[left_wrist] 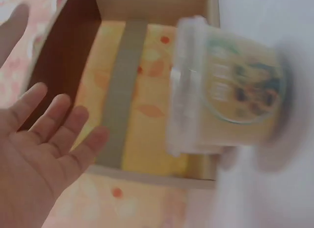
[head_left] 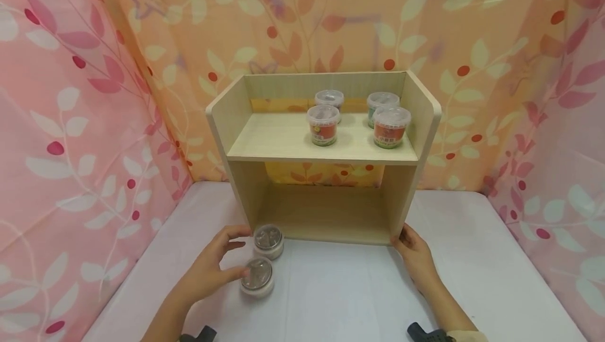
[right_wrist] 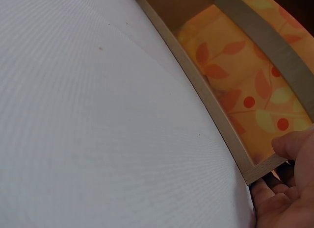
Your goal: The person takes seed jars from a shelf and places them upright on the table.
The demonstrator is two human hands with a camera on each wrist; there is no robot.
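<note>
Two clear-lidded plastic tubs, a rear tub (head_left: 268, 242) and a front tub (head_left: 257, 279), stand upright on the table by the shelf's lower left corner. Beside them is my left hand (head_left: 215, 266), its thumb and fingers spread; whether the thumb touches the front tub I cannot tell. In the left wrist view a blurred tub (left_wrist: 235, 86) with a printed label is apart from the outstretched fingers (left_wrist: 73, 122). My right hand (head_left: 418, 258) grips the lower right corner of the wooden shelf (head_left: 326, 161), thumb inside and fingers outside in the right wrist view.
On the upper board, two tubs (head_left: 323, 126) stand one behind the other near the middle and two more tubs (head_left: 389, 129) near the right wall. A white cloth (head_left: 340, 289) covers the table. Patterned curtains (head_left: 198, 32) hang behind and at both sides.
</note>
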